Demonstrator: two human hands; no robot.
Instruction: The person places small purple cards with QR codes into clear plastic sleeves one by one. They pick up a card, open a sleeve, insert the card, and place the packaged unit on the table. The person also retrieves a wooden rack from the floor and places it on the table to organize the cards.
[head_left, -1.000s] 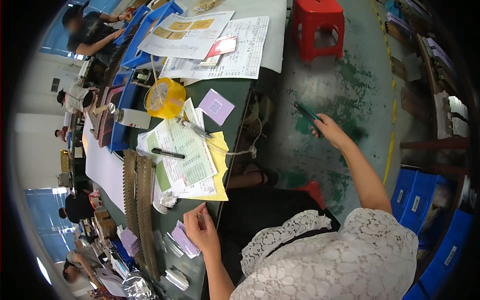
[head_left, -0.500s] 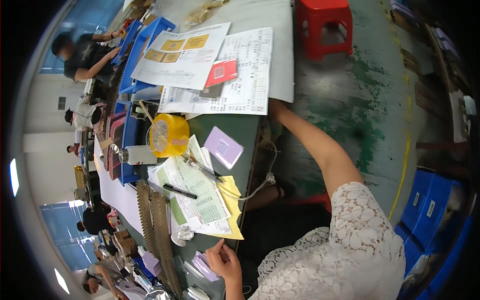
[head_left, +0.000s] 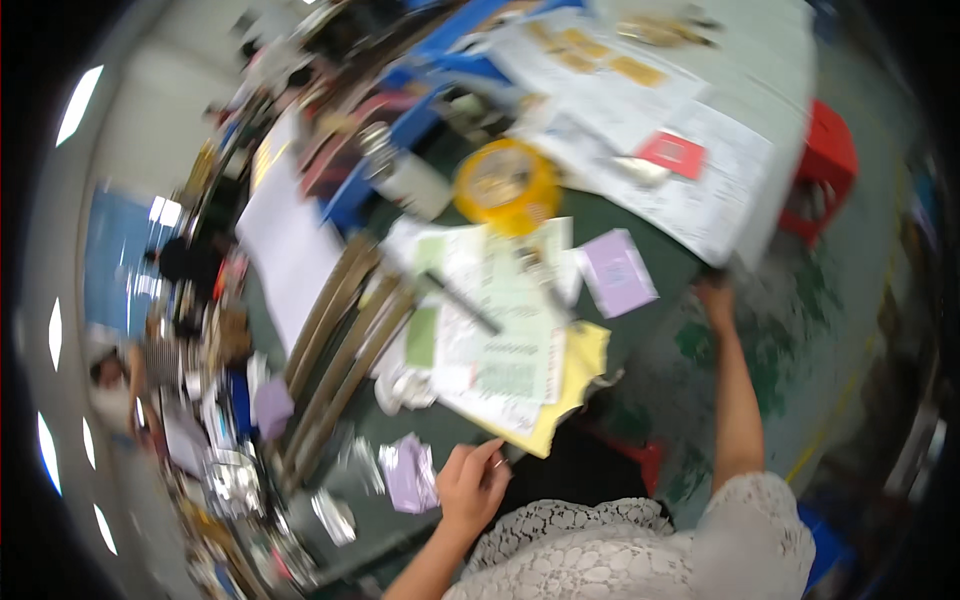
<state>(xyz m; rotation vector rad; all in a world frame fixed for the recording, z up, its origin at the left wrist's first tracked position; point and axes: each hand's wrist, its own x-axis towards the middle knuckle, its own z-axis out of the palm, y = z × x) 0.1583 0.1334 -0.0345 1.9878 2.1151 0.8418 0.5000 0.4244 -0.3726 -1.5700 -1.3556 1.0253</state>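
My left hand [head_left: 472, 485] is at the near table edge, fingers loosely curled, with a ring on one finger and nothing visible in it. Right beside it are a torn yellow paper [head_left: 560, 400] and a shiny purple packet [head_left: 408, 474]. Printed green-and-white sheets [head_left: 500, 350] lie over the yellow paper, with a black pen [head_left: 460, 302] on top. My right hand [head_left: 714, 290] reaches to the table's right edge, by the corner of the white printed sheets [head_left: 690, 215]. Its fingers are hidden and blurred. A purple card [head_left: 617, 272] lies nearby.
A yellow tape roll [head_left: 507, 187] and a white bottle [head_left: 405, 172] stand at the back beside blue bins [head_left: 350, 200]. Long brown toothed strips [head_left: 345, 350] lie left. A red stool [head_left: 825, 170] stands at right. A person [head_left: 125, 385] is at far left.
The whole view has swung round and blurred, so the table appears turned. My left hand stays near the yellow paper, and my right arm still reaches to the table's edge.
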